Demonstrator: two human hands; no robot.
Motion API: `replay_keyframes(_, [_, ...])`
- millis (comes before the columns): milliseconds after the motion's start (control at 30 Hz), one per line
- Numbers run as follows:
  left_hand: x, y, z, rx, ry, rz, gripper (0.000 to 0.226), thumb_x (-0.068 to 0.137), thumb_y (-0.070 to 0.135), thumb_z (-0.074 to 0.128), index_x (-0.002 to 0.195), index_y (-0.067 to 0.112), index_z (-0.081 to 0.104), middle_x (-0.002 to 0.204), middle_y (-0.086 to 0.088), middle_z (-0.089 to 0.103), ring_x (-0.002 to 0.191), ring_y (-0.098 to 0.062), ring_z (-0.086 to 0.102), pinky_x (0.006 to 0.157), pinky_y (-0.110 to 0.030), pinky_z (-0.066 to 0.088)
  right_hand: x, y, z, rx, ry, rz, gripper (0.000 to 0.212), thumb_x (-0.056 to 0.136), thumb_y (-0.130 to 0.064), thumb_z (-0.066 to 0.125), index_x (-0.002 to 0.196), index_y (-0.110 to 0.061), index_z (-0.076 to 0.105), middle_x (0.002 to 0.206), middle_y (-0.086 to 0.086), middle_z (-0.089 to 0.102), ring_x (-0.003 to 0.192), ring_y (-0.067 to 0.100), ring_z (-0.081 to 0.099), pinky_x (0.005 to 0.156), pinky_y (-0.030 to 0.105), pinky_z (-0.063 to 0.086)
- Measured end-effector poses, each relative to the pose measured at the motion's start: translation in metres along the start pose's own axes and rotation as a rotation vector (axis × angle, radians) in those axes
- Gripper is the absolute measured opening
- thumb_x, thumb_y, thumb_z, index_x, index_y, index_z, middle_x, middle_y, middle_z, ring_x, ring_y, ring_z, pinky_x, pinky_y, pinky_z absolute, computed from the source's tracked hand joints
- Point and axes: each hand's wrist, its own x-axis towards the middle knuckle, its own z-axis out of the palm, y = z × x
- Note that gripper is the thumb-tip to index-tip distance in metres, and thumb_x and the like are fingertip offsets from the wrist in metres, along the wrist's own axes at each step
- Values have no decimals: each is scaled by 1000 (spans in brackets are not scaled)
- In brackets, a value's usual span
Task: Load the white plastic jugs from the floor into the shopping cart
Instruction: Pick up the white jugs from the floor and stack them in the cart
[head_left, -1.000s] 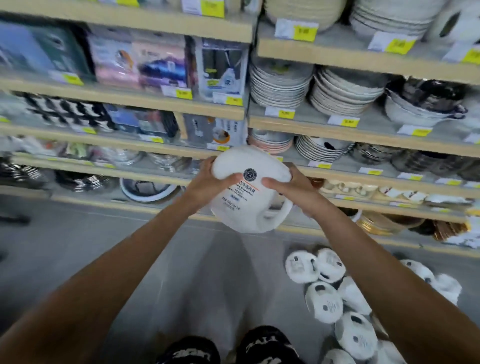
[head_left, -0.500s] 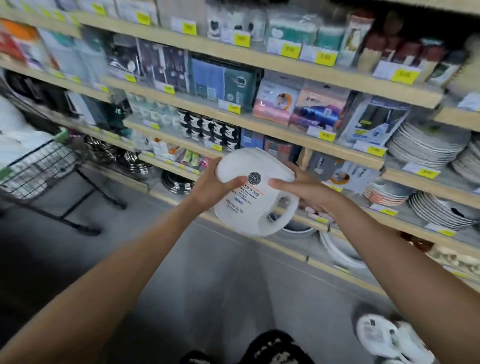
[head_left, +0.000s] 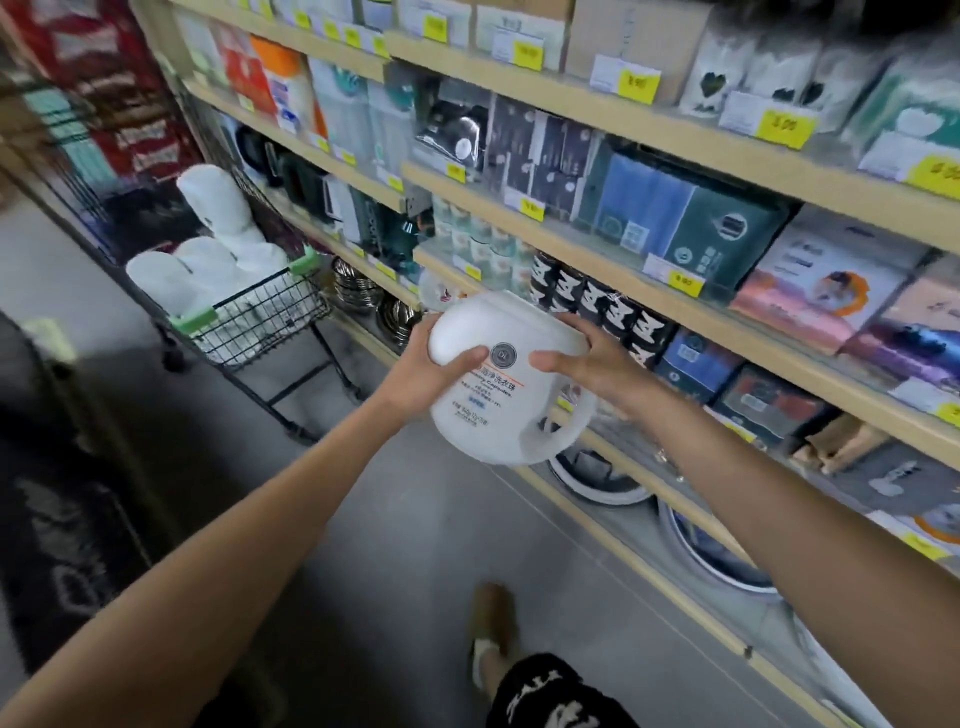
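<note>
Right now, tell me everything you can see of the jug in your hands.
The white jug looks like smooth, opaque plastic, squat and rounded. It has a loop handle at its lower right, a round dark emblem and a printed label with an orange line. It is tilted and held in the air beside the shelves. The left hand grips its left side and the right hand its right; nothing else touches it. No cap can be made out.

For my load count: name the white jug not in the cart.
The labelled jug gripped between the left hand and right hand; the other jugs lie piled in the wire cart.
</note>
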Motion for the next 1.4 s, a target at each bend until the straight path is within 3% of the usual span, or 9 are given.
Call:
replay_keyframes(167, [71, 3, -62, 8, 138, -54, 75, 84, 41, 68, 142, 23, 26, 116, 6, 53, 90, -3, 60, 59, -15, 49, 110, -34, 35, -34, -89, -37, 64, 74, -24, 81, 130, -25, 51, 116, -5, 60, 93, 5, 59, 71, 19, 48])
replay_keyframes(333, [118, -6, -122, -84, 268, -102, 70, 81, 57, 64, 137, 28, 34, 120, 0, 60, 93, -13, 66, 67, -27, 54, 198, -64, 77, -81, -237, -77, 63, 75, -21, 81, 130, -26, 50, 111, -13, 57, 95, 2, 58, 61, 5, 45])
replay_keyframes(467, [134, -17, -166, -179, 328, -158, 79, 73, 69, 59, 135, 25, 38, 119, -2, 65, 100, -20, 67, 79, -40, 57, 250, -87, 124, -213, -366, -144, 100, 52, -51, 84, 140, -26, 44, 134, -4, 51, 119, 15, 52, 95, 28, 47])
replay_keyframes(533, [141, -24, -189, -176, 345, -161, 57, 84, 65, 53, 126, 26, 46, 113, -2, 67, 99, -20, 67, 77, -38, 57, 275, -97, 150, -275, -420, -153, 113, 40, -62, 80, 141, -28, 42, 137, -1, 49, 122, 17, 50, 103, 37, 44])
replay_keyframes(600, [153, -33, -216, -203, 375, -176, 37, 95, 55, 43, 116, 26, 52, 107, -2, 68, 99, -22, 66, 77, -37, 56, 300, -107, 179, -303, -454, -167, 109, 45, -58, 84, 141, -28, 42, 135, -1, 49, 122, 18, 50, 103, 36, 44])
replay_keyframes(700, [174, -46, -263, -266, 433, -223, 53, 90, 66, 40, 116, 22, 53, 116, -2, 65, 106, -19, 62, 96, -43, 50, 338, -118, 225, -300, -493, -191, 88, 65, -37, 87, 141, -24, 44, 129, -6, 49, 120, 14, 49, 93, 28, 42])
replay_keyframes(967, [252, -90, -412, -264, 385, -363, 92, 68, 87, 42, 138, 28, 41, 128, -2, 60, 111, -23, 62, 90, -47, 53, 443, -151, 353, -452, -457, -212, 96, 60, -51, 84, 143, -33, 38, 140, 0, 34, 126, 17, 38, 107, 38, 36])
replay_keyframes(1200, [321, -89, -502, -193, 323, -353, 52, 97, 57, 29, 129, 19, 44, 112, -3, 61, 83, -9, 59, 57, -26, 49, 506, -168, 424, -506, -322, -211, 103, 55, -58, 82, 144, -33, 37, 136, 1, 35, 127, 18, 39, 105, 38, 40])
replay_keyframes(1400, [378, -98, -546, -168, 304, -481, 78, 81, 79, 36, 140, 30, 29, 130, -3, 51, 110, -27, 54, 71, -37, 48, 560, -173, 453, -571, -231, -241, 101, 58, -55, 84, 145, -31, 37, 137, 5, 34, 127, 22, 37, 106, 35, 37])
